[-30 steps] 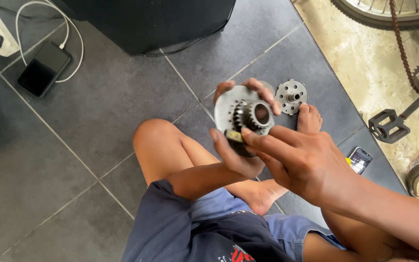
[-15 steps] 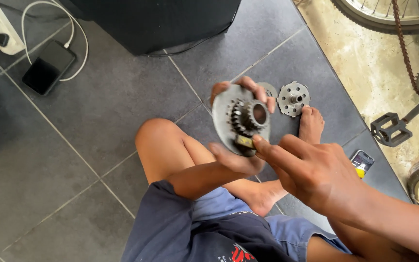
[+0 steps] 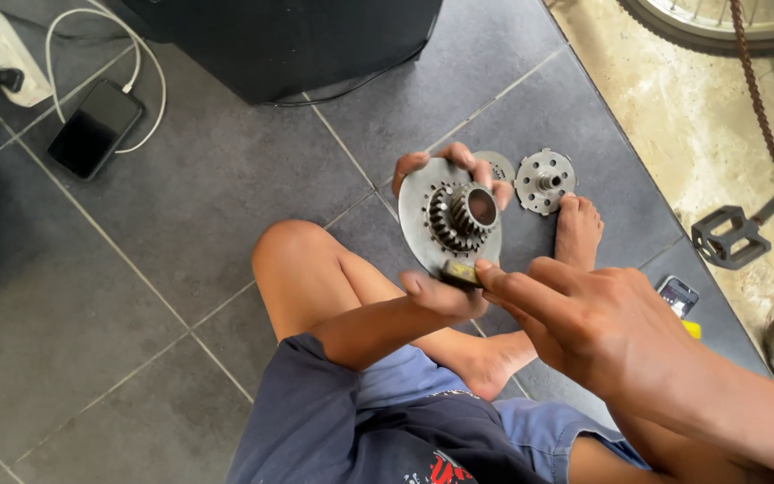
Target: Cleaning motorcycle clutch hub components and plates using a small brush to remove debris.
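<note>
Grey tile floor (image 3: 181, 233) spreads under me, with a black box (image 3: 288, 36) far off, a bicycle wheel (image 3: 709, 18) and pedal (image 3: 727, 237) to the right, and a dark phone (image 3: 96, 130) on its white cable far left. My bent knee (image 3: 293, 260) sits just under the work. I have my left hand (image 3: 445, 229) closed round the steel disc (image 3: 418, 220), fingertips hooked over its far rim and thumb along the near edge, toothed gear (image 3: 454, 215) facing up at me. My right hand (image 3: 602, 327) is mostly curled, with the forefinger out and pressing a small yellowish piece (image 3: 460, 272) against the disc's near rim. I judge it best to keep the disc tilted towards me and steady, and push squarely. On the floor just beyond lie a second holed plate (image 3: 546, 181) and a smaller round part (image 3: 497, 164), near my foot (image 3: 577, 233).
</note>
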